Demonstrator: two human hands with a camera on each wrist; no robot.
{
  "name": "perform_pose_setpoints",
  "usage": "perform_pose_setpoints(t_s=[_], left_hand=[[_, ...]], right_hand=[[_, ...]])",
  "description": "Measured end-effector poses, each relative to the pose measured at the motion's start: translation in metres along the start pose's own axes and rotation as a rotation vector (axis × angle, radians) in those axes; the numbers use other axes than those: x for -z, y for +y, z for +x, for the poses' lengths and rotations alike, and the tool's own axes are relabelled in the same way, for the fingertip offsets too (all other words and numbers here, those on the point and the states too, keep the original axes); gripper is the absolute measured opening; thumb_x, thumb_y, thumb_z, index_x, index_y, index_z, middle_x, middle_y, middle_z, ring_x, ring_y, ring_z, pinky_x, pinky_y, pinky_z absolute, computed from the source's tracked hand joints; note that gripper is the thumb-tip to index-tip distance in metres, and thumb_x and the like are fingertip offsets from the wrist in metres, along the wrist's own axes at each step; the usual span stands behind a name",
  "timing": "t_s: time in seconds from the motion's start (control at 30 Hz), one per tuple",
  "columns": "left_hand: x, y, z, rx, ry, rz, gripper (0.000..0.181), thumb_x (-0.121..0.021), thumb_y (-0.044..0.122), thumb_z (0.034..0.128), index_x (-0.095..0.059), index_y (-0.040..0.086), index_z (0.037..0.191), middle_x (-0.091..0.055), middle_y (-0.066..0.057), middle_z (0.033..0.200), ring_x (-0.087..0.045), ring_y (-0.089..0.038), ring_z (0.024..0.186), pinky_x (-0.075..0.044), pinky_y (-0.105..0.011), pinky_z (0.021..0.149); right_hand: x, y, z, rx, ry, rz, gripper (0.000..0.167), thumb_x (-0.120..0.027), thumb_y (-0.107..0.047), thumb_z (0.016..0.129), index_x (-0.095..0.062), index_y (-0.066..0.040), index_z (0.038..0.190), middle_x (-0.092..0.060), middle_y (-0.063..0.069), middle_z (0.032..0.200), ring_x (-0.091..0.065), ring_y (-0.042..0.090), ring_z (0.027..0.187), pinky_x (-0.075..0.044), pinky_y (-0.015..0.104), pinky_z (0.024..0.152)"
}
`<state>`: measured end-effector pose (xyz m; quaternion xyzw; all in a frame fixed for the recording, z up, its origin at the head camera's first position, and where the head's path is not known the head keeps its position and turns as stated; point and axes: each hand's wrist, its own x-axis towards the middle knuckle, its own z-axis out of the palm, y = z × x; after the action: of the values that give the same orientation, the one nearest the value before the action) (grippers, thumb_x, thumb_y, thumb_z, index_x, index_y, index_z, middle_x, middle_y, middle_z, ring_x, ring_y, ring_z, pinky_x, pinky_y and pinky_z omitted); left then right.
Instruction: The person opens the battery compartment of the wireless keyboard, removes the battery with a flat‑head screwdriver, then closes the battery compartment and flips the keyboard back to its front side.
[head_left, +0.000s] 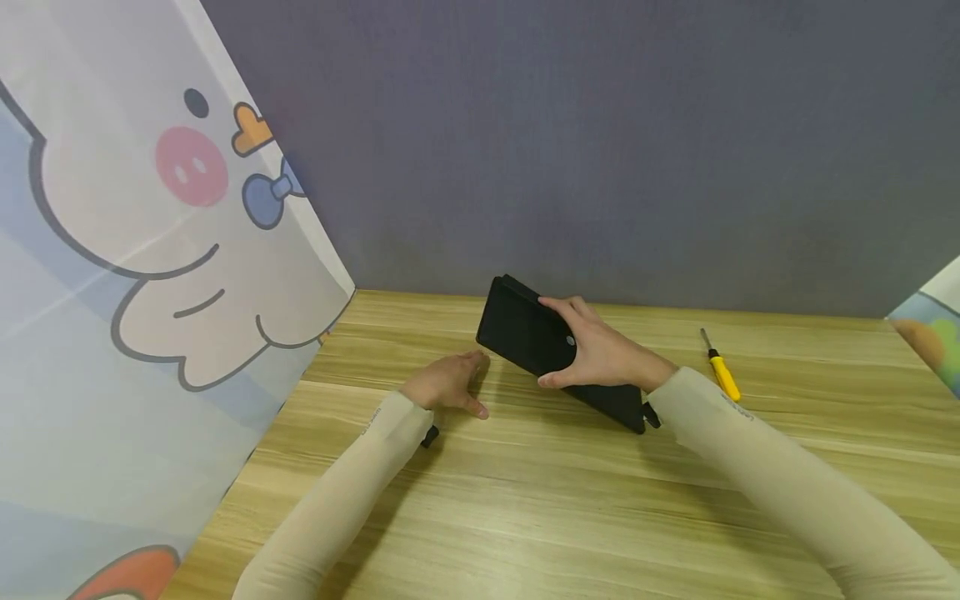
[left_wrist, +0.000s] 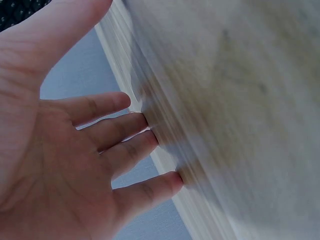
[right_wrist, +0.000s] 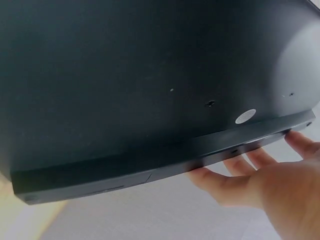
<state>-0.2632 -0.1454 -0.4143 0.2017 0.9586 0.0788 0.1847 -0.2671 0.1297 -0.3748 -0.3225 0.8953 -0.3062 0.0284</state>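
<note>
A black keyboard [head_left: 525, 329] is held tilted over the table, its smooth underside toward the head camera. My right hand [head_left: 596, 346] spans it and grips it, thumb on the near edge and fingers over the far edge. In the right wrist view, the fingers of the right hand [right_wrist: 270, 175] lie along the thick edge of the keyboard [right_wrist: 125, 100], near a small oval sticker. To the left, apart from the keyboard, is my left hand [head_left: 447, 383]. Its fingers are spread and nearly straight in the left wrist view, tips at the table surface [left_wrist: 240, 125]; this hand [left_wrist: 65, 160] holds nothing.
A screwdriver [head_left: 723, 375] with a yellow handle lies on the wooden table [head_left: 525, 517] to the right. Behind the table stands a grey panel [head_left: 600, 150]. A cartoon-printed sheet [head_left: 150, 275] borders the left side, and another printed piece [head_left: 933, 333] shows at far right.
</note>
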Motion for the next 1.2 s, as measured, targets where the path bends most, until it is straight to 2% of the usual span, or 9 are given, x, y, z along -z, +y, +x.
perform_pose_setpoints(t_s=[0.1, 0.33, 0.47, 0.67, 0.8, 0.97, 1.1, 1.2], left_hand=[[0.0, 0.0, 0.001, -0.012, 0.0, 0.011, 0.1, -0.081, 0.048, 0.0671, -0.034, 0.012, 0.147, -0.025, -0.008, 0.153, -0.034, -0.026, 0.134, -0.029, -0.039, 0.106], [0.001, -0.001, 0.001, -0.025, -0.002, -0.001, 0.097, -0.081, 0.046, 0.0672, -0.036, 0.013, 0.147, -0.027, -0.006, 0.152, -0.038, -0.026, 0.131, -0.033, -0.04, 0.103], [0.002, 0.0, 0.002, -0.023, -0.008, -0.008, 0.097, -0.081, 0.045, 0.0681, -0.035, 0.014, 0.147, -0.024, -0.006, 0.153, -0.034, -0.026, 0.133, -0.031, -0.04, 0.105], [0.003, -0.001, 0.002, -0.053, -0.009, -0.011, 0.093, -0.081, 0.045, 0.0693, -0.038, 0.012, 0.146, -0.023, -0.007, 0.154, -0.032, -0.028, 0.134, -0.031, -0.042, 0.105], [0.002, -0.004, 0.001, -0.065, 0.003, -0.018, 0.086, -0.079, 0.044, 0.0742, -0.04, 0.012, 0.144, -0.024, -0.009, 0.153, -0.033, -0.028, 0.134, -0.032, -0.043, 0.104], [0.0, -0.005, -0.001, -0.06, 0.016, -0.011, 0.078, -0.073, 0.043, 0.0813, -0.039, 0.013, 0.145, -0.025, -0.008, 0.153, -0.033, -0.029, 0.134, -0.031, -0.046, 0.104], [0.0, -0.004, -0.002, -0.051, 0.013, -0.005, 0.077, -0.071, 0.043, 0.0831, -0.038, 0.014, 0.146, -0.024, -0.007, 0.153, -0.032, -0.029, 0.134, -0.031, -0.046, 0.104], [0.0, -0.003, -0.002, -0.047, 0.013, -0.002, 0.075, -0.07, 0.044, 0.0839, -0.039, 0.014, 0.145, -0.025, -0.007, 0.153, -0.033, -0.029, 0.134, -0.031, -0.046, 0.104]], right_hand=[[0.001, -0.002, -0.001, 0.009, 0.019, 0.005, 0.111, -0.072, -0.069, 0.065, -0.012, -0.033, 0.151, -0.03, 0.009, 0.136, -0.038, 0.031, 0.121, -0.041, 0.055, 0.088], [0.002, -0.006, -0.002, 0.031, 0.073, 0.037, 0.111, -0.074, -0.067, 0.064, -0.01, -0.037, 0.151, -0.028, 0.006, 0.138, -0.038, 0.027, 0.12, -0.041, 0.055, 0.089], [0.0, -0.01, 0.0, 0.048, 0.13, 0.053, 0.111, -0.075, -0.064, 0.065, -0.009, -0.039, 0.15, -0.028, 0.005, 0.14, -0.038, 0.027, 0.123, -0.039, 0.056, 0.091], [-0.006, -0.017, 0.003, 0.095, 0.191, 0.124, 0.109, -0.078, -0.057, 0.068, -0.008, -0.04, 0.15, -0.024, 0.003, 0.145, -0.033, 0.025, 0.129, -0.035, 0.055, 0.097], [-0.008, -0.022, 0.004, 0.158, 0.217, 0.195, 0.112, -0.081, -0.049, 0.069, -0.006, -0.036, 0.151, -0.024, 0.006, 0.144, -0.033, 0.025, 0.128, -0.034, 0.05, 0.1], [-0.011, -0.023, 0.0, 0.214, 0.269, 0.262, 0.12, -0.086, -0.031, 0.068, 0.0, -0.032, 0.152, -0.024, 0.009, 0.142, -0.032, 0.027, 0.128, -0.035, 0.047, 0.101], [-0.01, -0.022, -0.006, 0.244, 0.314, 0.293, 0.124, -0.087, -0.015, 0.065, 0.0, -0.02, 0.153, -0.024, 0.016, 0.141, -0.029, 0.033, 0.129, -0.034, 0.052, 0.1], [-0.004, -0.03, -0.013, 0.271, 0.327, 0.311, 0.12, -0.086, -0.014, 0.067, -0.002, -0.009, 0.152, -0.024, 0.022, 0.139, -0.028, 0.037, 0.129, -0.033, 0.056, 0.099]])
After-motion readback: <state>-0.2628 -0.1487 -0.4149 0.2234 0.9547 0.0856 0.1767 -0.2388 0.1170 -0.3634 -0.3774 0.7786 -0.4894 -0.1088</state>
